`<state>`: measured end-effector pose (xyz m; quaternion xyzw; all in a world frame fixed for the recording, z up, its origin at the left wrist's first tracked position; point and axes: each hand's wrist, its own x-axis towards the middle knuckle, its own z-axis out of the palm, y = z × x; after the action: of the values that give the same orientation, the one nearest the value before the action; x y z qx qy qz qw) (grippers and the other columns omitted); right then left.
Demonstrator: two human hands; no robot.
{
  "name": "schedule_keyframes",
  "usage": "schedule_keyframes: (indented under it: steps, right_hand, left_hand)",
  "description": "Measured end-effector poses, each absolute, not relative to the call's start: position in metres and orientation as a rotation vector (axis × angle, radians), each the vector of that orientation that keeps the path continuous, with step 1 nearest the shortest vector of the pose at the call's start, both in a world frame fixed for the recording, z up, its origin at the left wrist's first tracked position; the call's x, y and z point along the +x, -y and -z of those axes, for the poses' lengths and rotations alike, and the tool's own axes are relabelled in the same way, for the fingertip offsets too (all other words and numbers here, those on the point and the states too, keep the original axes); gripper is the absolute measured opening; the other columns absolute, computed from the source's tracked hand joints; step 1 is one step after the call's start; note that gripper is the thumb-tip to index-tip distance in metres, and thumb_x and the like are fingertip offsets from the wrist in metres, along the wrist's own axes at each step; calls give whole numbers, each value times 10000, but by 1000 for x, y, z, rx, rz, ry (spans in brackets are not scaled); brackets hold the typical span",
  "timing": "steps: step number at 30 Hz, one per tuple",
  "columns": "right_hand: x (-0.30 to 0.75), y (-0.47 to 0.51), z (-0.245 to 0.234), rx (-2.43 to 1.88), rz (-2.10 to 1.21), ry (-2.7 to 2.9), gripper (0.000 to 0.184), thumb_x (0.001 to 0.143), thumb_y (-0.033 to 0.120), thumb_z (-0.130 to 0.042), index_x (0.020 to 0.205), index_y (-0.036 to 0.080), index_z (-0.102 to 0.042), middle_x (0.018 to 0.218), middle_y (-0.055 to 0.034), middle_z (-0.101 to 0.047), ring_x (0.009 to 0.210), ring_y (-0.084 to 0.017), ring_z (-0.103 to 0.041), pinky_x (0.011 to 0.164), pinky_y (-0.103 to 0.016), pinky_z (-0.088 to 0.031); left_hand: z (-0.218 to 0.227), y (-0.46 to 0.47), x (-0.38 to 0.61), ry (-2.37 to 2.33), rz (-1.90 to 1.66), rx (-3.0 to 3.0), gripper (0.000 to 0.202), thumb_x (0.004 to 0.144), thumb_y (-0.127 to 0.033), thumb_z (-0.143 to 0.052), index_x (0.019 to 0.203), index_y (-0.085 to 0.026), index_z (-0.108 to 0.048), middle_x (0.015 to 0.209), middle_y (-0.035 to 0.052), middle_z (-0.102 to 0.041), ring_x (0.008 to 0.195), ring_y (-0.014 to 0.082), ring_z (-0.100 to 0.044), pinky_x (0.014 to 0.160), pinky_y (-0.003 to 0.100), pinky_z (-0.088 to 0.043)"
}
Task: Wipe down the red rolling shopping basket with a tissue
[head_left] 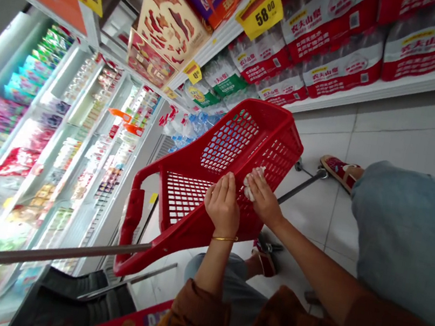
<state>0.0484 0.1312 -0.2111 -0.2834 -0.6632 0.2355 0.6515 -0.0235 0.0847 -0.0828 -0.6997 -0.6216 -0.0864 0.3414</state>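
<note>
A red plastic shopping basket (pixel 241 139) stands tilted on a cart frame in front of me. My left hand (pixel 222 205) grips the basket's near rim, fingers curled over the edge, a gold bangle on the wrist. My right hand (pixel 263 198) presses a small white cloth (pixel 250 184) against the inside of the basket's mesh wall, fingers closed on it. The basket is empty inside.
A lit refrigerated case (pixel 51 149) with packaged goods runs along the left. Shelves with bottled water packs (pixel 341 45) and a yellow price tag (pixel 263 7) are ahead. A metal cart bar (pixel 44 254) crosses low left. My legs and red shoes (pixel 339 169) rest on the tiled floor.
</note>
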Motion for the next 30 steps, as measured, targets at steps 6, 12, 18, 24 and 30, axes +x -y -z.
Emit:
schedule_keyframes:
  steps: [6, 12, 18, 24, 30]
  right_hand:
    - [46, -127, 233, -649, -595, 1479, 619, 955, 81, -389, 1498, 283, -170, 1530, -88, -310, 1420, -238, -256, 1132, -539, -345]
    - [47, -123, 220, -624, -617, 1406, 603, 955, 100, -380, 1496, 285, -190, 1533, -73, -309, 1421, -226, -256, 1145, -509, -339]
    - [45, -128, 177, -551, -640, 1406, 629, 957, 109, -369, 1506, 302, -131, 1558, -40, -252, 1448, -229, -160, 1172, -533, -284]
    - [36, -134, 187, -578, -652, 1436, 652, 960, 100, -374, 1505, 323, -94, 1553, -32, -267, 1451, -221, -143, 1174, -548, -269]
    - [31, -130, 219, -624, -713, 1401, 644, 948, 104, -435, 1493, 325, -171, 1529, -49, -323, 1439, -224, -192, 1160, -540, -285]
  left_hand:
    - [84, -84, -28, 1733, 183, -1828, 414, 959, -173, -352, 1343, -183, -507, 1252, 116, -635, 1171, 207, -583, 1070, 406, -363]
    - [80, -86, -28, 1705, 112, -1835, 415, 959, -163, -347, 1342, -161, -507, 1273, 122, -621, 1189, 220, -567, 1065, 413, -381]
    - [76, -92, -22, 1729, 27, -1867, 425, 962, -190, -362, 1373, -172, -468, 1387, 131, -519, 1299, 241, -468, 1057, 416, -398]
    - [80, -96, -19, 1752, -21, -1846, 445, 968, -182, -344, 1407, -158, -416, 1374, 122, -534, 1297, 237, -472, 1066, 400, -394]
    - [81, -92, -28, 1692, -100, -1928, 478, 968, -179, -349, 1446, -184, -348, 1447, 119, -445, 1393, 220, -329, 1140, 415, -301]
